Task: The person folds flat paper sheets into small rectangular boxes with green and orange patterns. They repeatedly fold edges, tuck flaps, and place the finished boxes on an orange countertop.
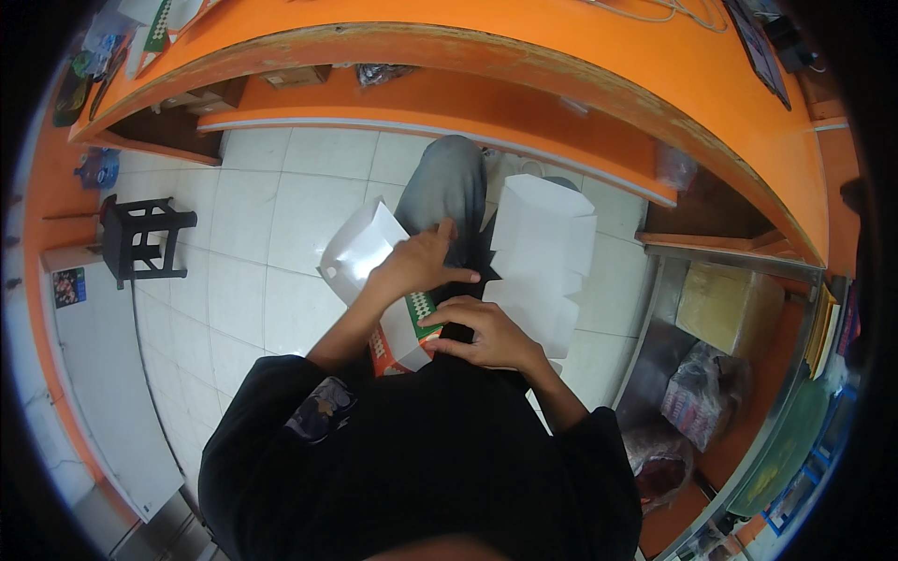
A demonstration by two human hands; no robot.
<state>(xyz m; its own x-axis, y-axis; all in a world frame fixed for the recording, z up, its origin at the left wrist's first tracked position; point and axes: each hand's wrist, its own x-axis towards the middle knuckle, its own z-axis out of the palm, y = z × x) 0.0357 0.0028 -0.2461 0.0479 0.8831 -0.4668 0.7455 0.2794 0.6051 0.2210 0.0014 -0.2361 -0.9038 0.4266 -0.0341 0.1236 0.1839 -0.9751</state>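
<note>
A partly folded cardboard food box [398, 337], white inside with green and orange printed outside, lies across my lap with its lid panel [363, 245] raised on the far side. My left hand [421, 264] reaches over the box, its thumb stretched out to the right and its other fingers partly hidden. Lower and to the right, my right hand [488, 335] pinches the box's green and orange side between thumb and fingers. A flat, unfolded white carton [543, 234] rests by my right leg, its plain side up.
An orange counter [524, 47] curves across the far side, with a shelf space below. A black stool [140, 238] stands at the left on the tiled floor [271, 220]. On the right, a metal-edged shelf holds a yellowish block-shaped package [725, 309] and plastic-wrapped bundles [697, 397].
</note>
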